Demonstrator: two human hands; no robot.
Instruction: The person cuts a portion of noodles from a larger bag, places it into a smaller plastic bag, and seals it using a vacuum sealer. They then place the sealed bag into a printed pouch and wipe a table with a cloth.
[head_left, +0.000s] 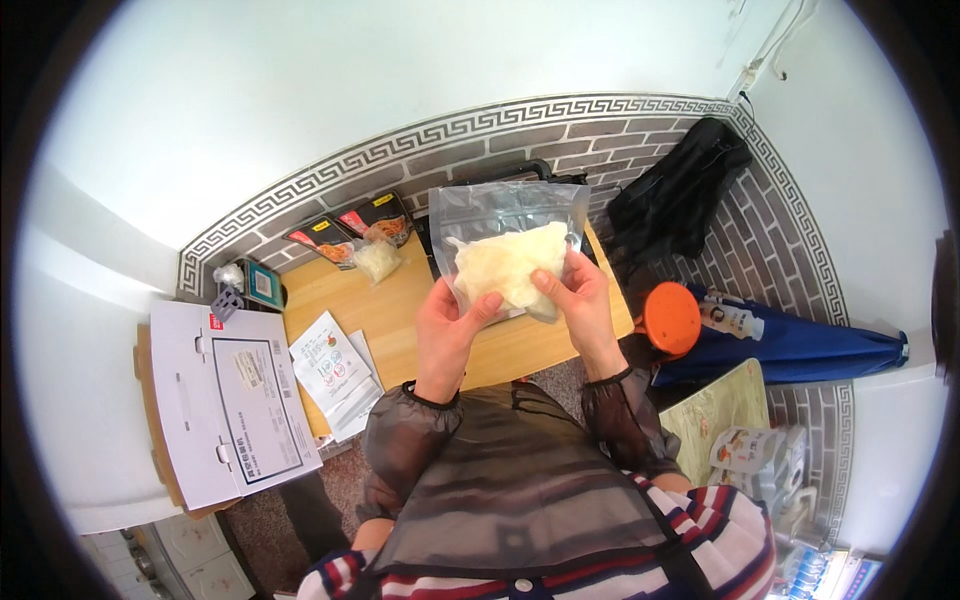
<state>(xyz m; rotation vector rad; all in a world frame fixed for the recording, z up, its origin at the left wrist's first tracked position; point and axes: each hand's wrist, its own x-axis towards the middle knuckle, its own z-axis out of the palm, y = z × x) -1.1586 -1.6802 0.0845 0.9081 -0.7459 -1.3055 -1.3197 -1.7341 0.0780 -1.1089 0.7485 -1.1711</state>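
A clear plastic pouch (504, 201) hangs between my two hands above the wooden table (409, 337). Inside it is a flat, pale yellow mass (510, 259); what it is made of I cannot tell. My left hand (450, 322) grips the pouch's lower left corner, thumb on the front. On the lower right side, my right hand (577, 300) pinches it the same way. Behind the pouch, and largely hidden by it, a black device (517, 172) stands at the back of the table.
Left of the pouch lie a small bag of pale food (376, 259) and two printed black food packets (324, 238). Printed papers (334, 371) cover the table's left front. A white vacuum sealer carton (232, 405) stands further left. An orange stool (673, 319) is at the right.
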